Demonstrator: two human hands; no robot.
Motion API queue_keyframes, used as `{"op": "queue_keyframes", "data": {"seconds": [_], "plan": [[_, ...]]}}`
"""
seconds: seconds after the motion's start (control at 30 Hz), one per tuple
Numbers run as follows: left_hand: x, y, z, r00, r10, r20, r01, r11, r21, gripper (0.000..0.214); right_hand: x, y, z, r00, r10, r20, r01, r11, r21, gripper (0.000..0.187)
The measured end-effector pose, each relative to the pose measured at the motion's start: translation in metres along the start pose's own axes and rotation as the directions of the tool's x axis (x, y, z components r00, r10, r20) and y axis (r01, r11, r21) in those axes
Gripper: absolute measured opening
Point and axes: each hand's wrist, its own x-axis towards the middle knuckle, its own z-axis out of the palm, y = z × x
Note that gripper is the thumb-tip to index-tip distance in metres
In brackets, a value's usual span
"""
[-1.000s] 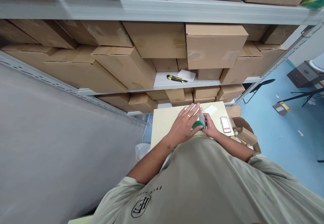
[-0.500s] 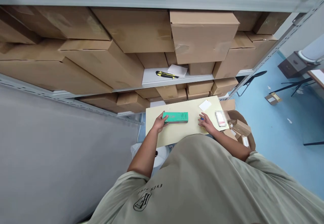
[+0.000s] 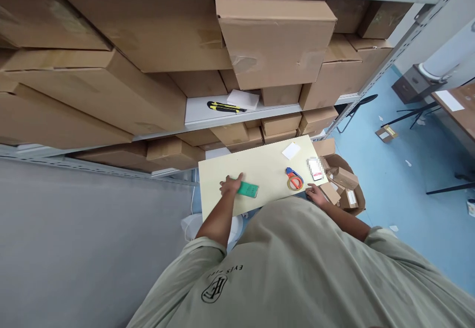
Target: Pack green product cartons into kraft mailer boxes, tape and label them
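Tape [image 3: 295, 179] now sits on your bench [image 3: 260, 155].
Your left hand [image 3: 232, 185] rests open against the green box [image 3: 248, 189]; your right hand [image 3: 315, 195] lies open, empty, near the tape.

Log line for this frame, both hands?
left hand: on green box | right hand: near tape dispenser

On the board [image 3: 260, 162] before me, a small box [image 3: 248, 189] at left, a tape roll [image 3: 294, 183] to its right, a phone [image 3: 315, 168] further right, a paper slip [image 3: 291, 151] near the far edge, an open carton [image 3: 345, 184] just past the right edge, a shelf [image 3: 195, 115] beyond, holding a utility knife [image 3: 225, 107]
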Motion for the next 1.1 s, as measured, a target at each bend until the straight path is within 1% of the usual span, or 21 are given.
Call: {"op": "queue_keyframes", "data": {"seconds": [0.03, 0.07, 0.1, 0.17, 0.2, 0.23, 0.27, 0.33, 0.43, 0.53, 0.6, 0.63, 0.7, 0.8, 0.83, 0.9, 0.97, 1.0, 1.03, 1.07, 1.1], "plan": [[-0.001, 0.008, 0.008, 1.000, 0.002, -0.004, -0.002, 0.999, 0.049, 0.110, 0.000, 0.004, -0.003, 0.999, 0.041, -0.005, -0.041, 0.999, -0.026, 0.058], [-0.003, 0.015, 0.016, 0.999, 0.051, 0.015, -0.052, 0.996, 0.073, 0.110, 0.001, 0.007, -0.006, 0.997, 0.079, -0.008, -0.079, 0.996, -0.052, 0.056], [-0.005, 0.021, 0.024, 0.988, 0.142, 0.064, -0.146, 0.986, 0.075, 0.108, 0.001, 0.009, -0.010, 0.995, 0.096, -0.007, -0.096, 0.991, -0.088, 0.054], [-0.010, 0.028, 0.035, 0.936, 0.312, 0.162, -0.322, 0.946, 0.036, 0.102, 0.001, 0.012, -0.017, 0.997, 0.081, 0.015, -0.077, 0.981, -0.179, 0.050], [-0.012, 0.028, 0.039, 0.914, 0.359, 0.188, -0.368, 0.930, 0.015, 0.099, 0.001, 0.013, -0.020, 0.997, 0.072, 0.032, -0.063, 0.971, -0.231, 0.049], [-0.014, 0.027, 0.040, 0.909, 0.370, 0.191, -0.378, 0.926, 0.006, 0.098, 0.001, 0.014, -0.024, 0.997, 0.068, 0.045, -0.052, 0.958, -0.282, 0.048], [-0.015, 0.025, 0.040, 0.921, 0.353, 0.166, -0.358, 0.934, 0.002, 0.099, 0.000, 0.015, -0.027, 0.996, 0.067, 0.057, -0.044, 0.943, -0.330, 0.048], [-0.014, 0.015, 0.035, 0.950, 0.302, 0.078, -0.302, 0.953, -0.010, 0.106, -0.001, 0.017, -0.033, 0.995, 0.070, 0.075, -0.033, 0.911, -0.411, 0.044], [-0.010, -0.010, 0.017, 0.957, 0.288, -0.011, -0.288, 0.957, -0.014, 0.118, -0.001, 0.023, -0.041, 0.993, 0.088, 0.083, -0.036, 0.871, -0.490, 0.036], [-0.005, -0.038, -0.002, 0.960, 0.280, -0.016, -0.280, 0.960, 0.012, 0.117, -0.001, 0.031, -0.045, 0.991, 0.121, 0.064, -0.071, 0.854, -0.516, 0.036], [-0.007, -0.050, -0.006, 0.969, 0.249, -0.001, -0.249, 0.968, 0.027, 0.114, -0.001, 0.036, -0.047, 0.989, 0.132, 0.060, -0.082, 0.853, -0.515, 0.038], [-0.012, -0.054, -0.004, 0.973, 0.232, 0.006, -0.232, 0.972, 0.037, 0.115, 0.000, 0.038, -0.047, 0.989, 0.133, 0.060, -0.083, 0.852, -0.517, 0.038], [-0.027, -0.057, 0.007, 0.983, 0.186, 0.012, -0.186, 0.979, 0.088, 0.124, 0.001, 0.040, -0.046, 0.990, 0.128, 0.066, -0.075, 0.848, -0.524, 0.037], [-0.061, -0.053, 0.032, 0.993, 0.119, -0.005, -0.115, 0.969, 0.219, 0.146, 0.002, 0.041, -0.045, 0.991, 0.106, 0.080, -0.047, 0.844, -0.534, 0.033], [-0.072, -0.052, 0.039, 0.987, 0.162, -0.004, -0.158, 0.962, 0.222, 0.146, 0.003, 0.041, -0.044, 0.992, 0.101, 0.082, -0.041, 0.842, -0.538, 0.032], [-0.089, -0.050, 0.046, 0.943, 0.333, 0.000, -0.328, 0.931, 0.158, 0.130, 0.004, 0.040, -0.044, 0.992, 0.098, 0.079, -0.039, 0.837, -0.546, 0.031], [-0.092, -0.050, 0.041, 0.902, 0.431, -0.021, -0.426, 0.898, 0.115, 0.120, 0.005, 0.039, -0.045, 0.993, 0.100, 0.070, -0.045, 0.834, -0.550, 0.033], [-0.088, -0.051, 0.034, 0.905, 0.423, -0.033, -0.416, 0.900, 0.130, 0.119, 0.006, 0.039, -0.046, 0.993, 0.100, 0.066, -0.047, 0.832, -0.553, 0.034], [-0.081, -0.052, 0.026, 0.917, 0.396, -0.047, -0.386, 0.910, 0.150, 0.122, 0.007, 0.039, -0.047, 0.993, 0.101, 0.065, -0.048, 0.828, -0.558, 0.035], [-0.070, -0.054, 0.016, 0.917, 0.395, -0.049, -0.384, 0.910, 0.157, 0.122, 0.007, 0.039, -0.049, 0.993, 0.100, 0.064, -0.047, 0.824, -0.565, 0.035], [-0.057, -0.056, 0.005, 0.950, 0.309, -0.047, -0.290, 0.928, 0.235, 0.118, 0.008, 0.039, -0.051, 0.993, 0.097, 0.063, -0.044, 0.819, -0.572, 0.034]]}}
